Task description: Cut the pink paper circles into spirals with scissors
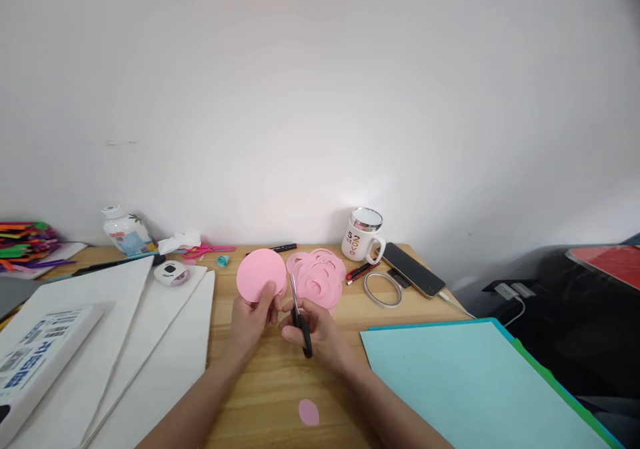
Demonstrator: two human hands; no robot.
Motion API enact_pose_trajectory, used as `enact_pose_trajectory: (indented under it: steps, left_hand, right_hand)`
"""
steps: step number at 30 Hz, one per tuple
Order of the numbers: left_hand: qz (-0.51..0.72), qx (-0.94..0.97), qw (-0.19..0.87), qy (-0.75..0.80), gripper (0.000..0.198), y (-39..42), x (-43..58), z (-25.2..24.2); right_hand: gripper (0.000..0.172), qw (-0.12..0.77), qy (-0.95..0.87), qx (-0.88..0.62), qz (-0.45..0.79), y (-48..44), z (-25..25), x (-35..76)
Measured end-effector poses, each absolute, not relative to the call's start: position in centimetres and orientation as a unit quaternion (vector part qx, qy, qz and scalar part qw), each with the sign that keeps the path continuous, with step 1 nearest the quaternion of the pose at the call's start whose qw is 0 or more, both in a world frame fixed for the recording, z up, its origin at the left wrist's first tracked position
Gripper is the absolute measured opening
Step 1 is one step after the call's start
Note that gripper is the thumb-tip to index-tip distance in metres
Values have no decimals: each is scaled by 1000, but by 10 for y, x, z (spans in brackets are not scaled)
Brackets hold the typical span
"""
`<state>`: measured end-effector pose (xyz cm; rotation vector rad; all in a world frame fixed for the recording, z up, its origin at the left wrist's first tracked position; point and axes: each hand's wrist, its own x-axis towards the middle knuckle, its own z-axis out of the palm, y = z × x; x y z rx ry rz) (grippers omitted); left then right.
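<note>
My left hand [254, 317] pinches a pink paper circle [261, 274] between thumb and fingers, with more pink paper showing behind its right edge. Close beside it, my right hand [316, 329] is closed around a pair of scissors [301, 329] with black handles, the blades pointing up and away from me. The blades are just right of the circle, apart from its face. Behind the scissors lies a pile of pink paper pieces [323, 279] with curved cuts. A small leaf-shaped pink piece [309, 412] rests on the wood near me.
White sheets [170, 362] and a boxed item [45, 349] cover the left side. Light blue sheets [440, 369] lie at right. Along the back are a white bottle [127, 232], pink scissors [213, 249], a mug [361, 235], a tape roll [367, 289] and a phone [413, 270].
</note>
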<state>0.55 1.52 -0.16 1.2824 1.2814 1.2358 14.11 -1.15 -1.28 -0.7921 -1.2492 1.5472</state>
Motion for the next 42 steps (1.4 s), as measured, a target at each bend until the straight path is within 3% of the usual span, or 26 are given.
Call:
enact_pose_trajectory:
  steps: [12,17,42]
  left_hand:
    - [472,547,402,562,35,7,13,8]
    - [468,543,420,556,32,6,12,9]
    - [462,557,464,511,36,6,13,6]
  right_hand:
    - [39,479,-519,-311,635,-13,-16,140]
    - [32,477,-535,-301,629,-15,-9,140]
    - [32,518,-501,-364,590,-20,-29,124]
